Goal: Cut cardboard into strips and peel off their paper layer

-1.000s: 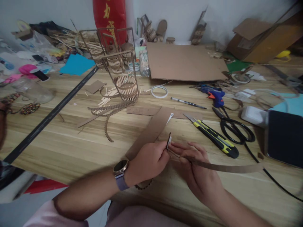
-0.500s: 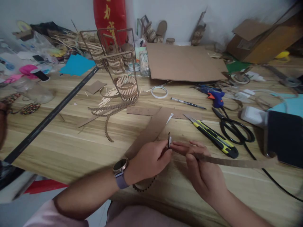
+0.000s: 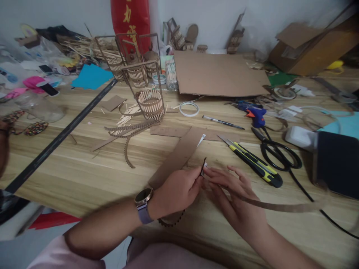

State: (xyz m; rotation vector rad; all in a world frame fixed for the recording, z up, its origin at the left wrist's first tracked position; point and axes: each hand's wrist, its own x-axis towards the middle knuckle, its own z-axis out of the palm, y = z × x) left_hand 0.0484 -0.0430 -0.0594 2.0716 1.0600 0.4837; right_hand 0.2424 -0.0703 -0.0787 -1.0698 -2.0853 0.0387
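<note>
Pinched between the thumb and index finger of my left hand [image 3: 179, 191] is a thin strip of corrugated cardboard, its dark end poking up. A ridged loop of cardboard strip [image 3: 171, 224] shows below that hand; whether it is the same piece is hidden. My right hand [image 3: 239, 198] has its fingertips against this end, beside a small white piece [image 3: 205, 164] too small to name. Through the right fingers runs a long brown cardboard strip [image 3: 280, 205], stretching out to the right and blurred at its tip. Under the left hand lies a flat cardboard piece [image 3: 176, 153].
Right of my hands lie a yellow-black utility knife [image 3: 252, 162], black scissors [image 3: 280, 153] and a blue glue gun [image 3: 256, 115]. A pen [image 3: 223, 122], tape roll [image 3: 189, 109] and small stick bucket [image 3: 151, 104] stand farther back. Another person's hand [image 3: 3, 145] is at far left.
My right fingers have shifted and straightened somewhat, and the long strip has swung lower. The dark end at my left fingertips now tilts to the right.
</note>
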